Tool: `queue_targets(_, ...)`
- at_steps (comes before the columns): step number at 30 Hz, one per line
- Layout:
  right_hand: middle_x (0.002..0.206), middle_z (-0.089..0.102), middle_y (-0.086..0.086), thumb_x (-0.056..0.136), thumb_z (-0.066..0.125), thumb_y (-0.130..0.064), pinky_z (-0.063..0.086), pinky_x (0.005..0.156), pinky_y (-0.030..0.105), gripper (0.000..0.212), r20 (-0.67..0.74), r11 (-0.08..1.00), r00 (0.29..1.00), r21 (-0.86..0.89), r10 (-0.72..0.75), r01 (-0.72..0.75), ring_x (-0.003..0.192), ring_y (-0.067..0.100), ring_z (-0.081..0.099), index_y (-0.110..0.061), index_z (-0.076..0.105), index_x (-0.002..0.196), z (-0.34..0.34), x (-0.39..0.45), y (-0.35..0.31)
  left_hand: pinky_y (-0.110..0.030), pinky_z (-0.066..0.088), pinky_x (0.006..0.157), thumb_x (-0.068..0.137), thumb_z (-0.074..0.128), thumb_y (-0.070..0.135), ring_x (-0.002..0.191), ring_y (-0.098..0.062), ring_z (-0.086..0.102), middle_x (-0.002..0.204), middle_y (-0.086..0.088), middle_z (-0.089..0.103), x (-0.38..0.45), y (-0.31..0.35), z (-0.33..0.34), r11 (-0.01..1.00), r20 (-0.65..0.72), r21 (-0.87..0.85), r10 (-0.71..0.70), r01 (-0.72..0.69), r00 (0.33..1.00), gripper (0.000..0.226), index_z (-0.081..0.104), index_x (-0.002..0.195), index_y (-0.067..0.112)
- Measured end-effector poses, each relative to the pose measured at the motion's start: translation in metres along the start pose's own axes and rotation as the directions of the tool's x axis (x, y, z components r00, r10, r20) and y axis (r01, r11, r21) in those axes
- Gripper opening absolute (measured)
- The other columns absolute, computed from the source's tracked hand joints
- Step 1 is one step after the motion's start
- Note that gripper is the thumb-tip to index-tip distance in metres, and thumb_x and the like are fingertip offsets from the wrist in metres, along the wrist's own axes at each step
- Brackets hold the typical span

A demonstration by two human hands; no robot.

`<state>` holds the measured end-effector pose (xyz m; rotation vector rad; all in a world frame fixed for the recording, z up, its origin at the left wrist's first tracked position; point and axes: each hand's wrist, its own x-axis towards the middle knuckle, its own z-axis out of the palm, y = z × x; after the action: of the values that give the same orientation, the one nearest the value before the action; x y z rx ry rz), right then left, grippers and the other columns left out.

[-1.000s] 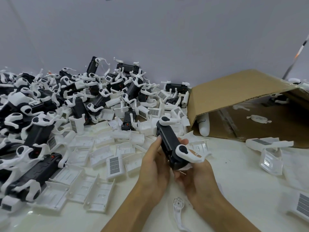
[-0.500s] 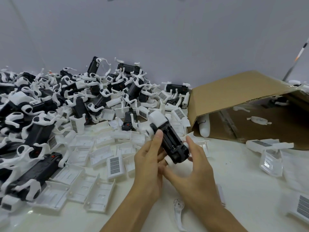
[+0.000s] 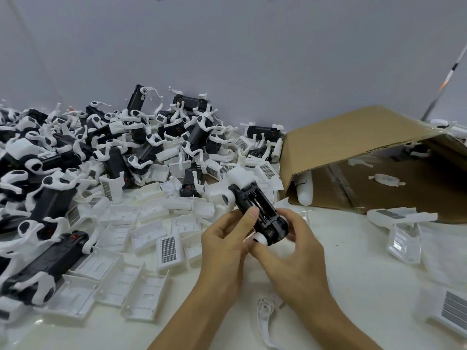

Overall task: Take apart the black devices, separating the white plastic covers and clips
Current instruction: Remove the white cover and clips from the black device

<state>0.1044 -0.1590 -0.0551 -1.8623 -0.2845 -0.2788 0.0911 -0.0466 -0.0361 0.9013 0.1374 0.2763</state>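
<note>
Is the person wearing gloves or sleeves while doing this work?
No. Both the left hand and the right hand are bare, with no gloves, rings or watch showing. The forearms are uncovered too, with no sleeve in view.

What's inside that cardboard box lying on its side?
Inside the cardboard box, a few loose white clips lie on the bottom flap. Its deeper right end is shadowed and unreadable.

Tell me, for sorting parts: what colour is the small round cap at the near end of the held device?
White, on the black device; the round cap shows in the head view.
</note>
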Motion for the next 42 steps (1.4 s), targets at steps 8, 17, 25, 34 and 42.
queue_targets(8, 0.151, 0.041, -0.025, 0.075, 0.063, -0.016, 0.03, 0.111, 0.009, 0.085, 0.086, 0.968, 0.991, 0.238, -0.099, 0.076, 0.141, -0.007, 0.034, -0.043, 0.029, 0.148, -0.002, -0.001, 0.0, -0.022, 0.057, 0.079, 0.077, 0.084, 0.005, 0.091, -0.015, 0.073, 0.095, 0.002, 0.076, 0.002, 0.001, -0.013, 0.545, 0.28, 0.671, 0.443, -0.503, 0.852, 0.027, 0.077, 0.101, 0.014)
queue_targets(17, 0.104, 0.075, -0.015, 0.05, 0.09, -0.045, 0.056, 0.075, 0.015, 0.069, -0.084, 0.908, 0.995, 0.419, 0.059, -0.019, 0.098, 0.007, 0.072, -0.035, 0.064, 0.113, -0.014, 0.006, -0.009, -0.022, 0.052, 0.079, 0.072, 0.083, -0.003, 0.094, -0.015, 0.066, 0.104, -0.001, 0.069, -0.002, -0.003, -0.014, 0.18, 0.518, 0.732, 0.481, -0.657, 0.708, 0.035, 0.073, 0.105, 0.004)
queue_targets(25, 0.093, 0.073, -0.017, 0.048, 0.083, -0.054, 0.054, 0.065, 0.014, 0.069, -0.073, 0.916, 0.991, 0.394, 0.116, -0.078, 0.085, 0.005, 0.072, -0.027, 0.062, 0.107, -0.01, 0.007, -0.007, -0.021, 0.042, 0.088, 0.072, 0.081, 0.013, 0.1, -0.013, 0.053, 0.107, 0.006, 0.057, -0.003, -0.011, -0.013, 0.124, 0.524, 0.774, 0.425, -0.621, 0.738, 0.041, 0.06, 0.106, 0.013)
queue_targets(34, 0.124, 0.066, -0.023, 0.103, 0.046, -0.041, 0.044, 0.103, 0.022, 0.026, -0.187, 0.978, 0.976, 0.196, 0.111, -0.074, 0.114, -0.011, 0.057, -0.035, 0.065, 0.12, -0.018, 0.019, 0.005, -0.032, 0.055, 0.067, 0.074, 0.087, 0.006, 0.091, -0.008, 0.057, 0.099, 0.007, 0.05, 0.002, -0.002, -0.019, 0.466, 0.164, 0.7, 0.632, -0.54, 0.757, 0.07, 0.034, 0.093, 0.047)
queue_targets(42, 0.15, 0.047, -0.007, 0.09, 0.069, -0.029, 0.032, 0.112, 0.031, 0.048, 0.038, 0.822, 0.995, -0.567, 0.097, -0.058, 0.136, 0.016, 0.044, -0.026, 0.057, 0.137, -0.022, 0.023, 0.018, -0.03, 0.055, 0.057, 0.095, 0.054, 0.026, 0.065, -0.02, 0.066, 0.084, -0.011, 0.072, 0.012, 0.026, -0.02, 0.983, -0.252, -0.177, 0.005, -0.051, 0.968, 0.027, 0.069, 0.094, 0.004)
